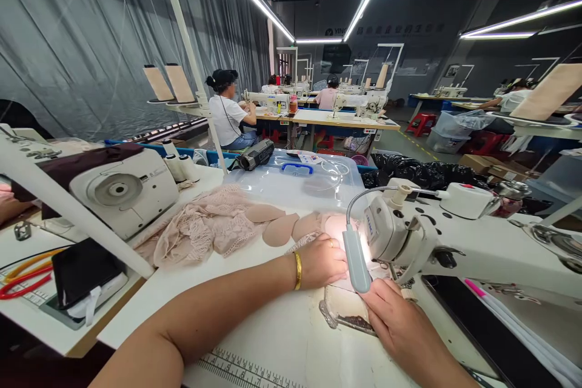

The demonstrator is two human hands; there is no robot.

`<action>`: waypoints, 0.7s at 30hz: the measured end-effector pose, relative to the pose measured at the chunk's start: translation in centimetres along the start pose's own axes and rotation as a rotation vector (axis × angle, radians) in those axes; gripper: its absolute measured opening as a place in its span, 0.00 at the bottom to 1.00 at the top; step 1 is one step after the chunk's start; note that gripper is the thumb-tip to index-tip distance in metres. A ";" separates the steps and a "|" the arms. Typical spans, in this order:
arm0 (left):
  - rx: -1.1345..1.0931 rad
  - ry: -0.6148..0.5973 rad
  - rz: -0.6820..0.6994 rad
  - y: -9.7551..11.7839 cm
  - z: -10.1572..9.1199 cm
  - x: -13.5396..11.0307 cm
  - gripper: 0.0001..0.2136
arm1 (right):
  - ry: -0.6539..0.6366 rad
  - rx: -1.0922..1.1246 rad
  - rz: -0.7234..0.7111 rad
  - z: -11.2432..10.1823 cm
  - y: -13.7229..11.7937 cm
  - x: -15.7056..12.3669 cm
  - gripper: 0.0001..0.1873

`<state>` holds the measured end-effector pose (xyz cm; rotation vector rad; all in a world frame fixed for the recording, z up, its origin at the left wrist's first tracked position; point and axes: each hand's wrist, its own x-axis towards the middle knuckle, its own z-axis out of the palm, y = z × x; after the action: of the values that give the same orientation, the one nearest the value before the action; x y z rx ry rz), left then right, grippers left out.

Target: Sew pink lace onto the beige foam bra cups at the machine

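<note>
A white sewing machine [386, 236] stands in front of me, its needle area hidden behind a lit grey lamp [357, 259] on a bendable neck. My left hand [321, 260], with a gold bangle at the wrist, presses closed, bent fingers onto pale pink fabric [335, 224] beside the needle area. From the right, my right hand [398, 315] reaches in with fingers together at the fabric's near edge; the lamp covers its fingertips. Beyond my left hand lie smooth beige cup-shaped pieces [278, 230] and a heap of pink lace [204, 224].
A black phone [486, 327] and a pink-tipped pen [475, 288] lie right of the machine. A clear plastic bin [254, 185] is behind the table. Left are another machine [125, 191] and a thread-stand pole [193, 60]. A ruler strip [245, 370] marks the front. Other people sew farther back.
</note>
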<state>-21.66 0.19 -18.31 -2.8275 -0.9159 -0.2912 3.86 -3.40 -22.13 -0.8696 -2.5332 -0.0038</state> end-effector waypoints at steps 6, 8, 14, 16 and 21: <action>-0.059 0.006 -0.057 -0.3 0.3 0.1 0.03 | 0.023 0.141 0.036 0.0 0.1 -0.3 0.18; -0.097 0.012 -0.087 -0.5 -0.2 -0.3 0.04 | 0.037 0.297 0.105 -0.3 -0.7 -0.3 0.14; -0.614 0.147 -0.204 6.0 -5.0 -5.4 0.08 | 0.144 1.081 0.745 -1.3 -6.9 1.7 0.23; -1.316 0.097 -0.424 10.2 -6.0 -7.4 0.16 | 0.211 1.263 0.811 -1.5 -9.1 2.4 0.29; -2.138 0.365 -0.933 15.5 -5.5 -8.8 0.29 | 0.380 1.318 0.869 -0.5 -14.0 0.4 0.33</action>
<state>-20.18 -18.32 -16.32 -2.1969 -2.7146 -3.3602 -4.34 -14.47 -19.57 -1.0624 -1.1421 1.3946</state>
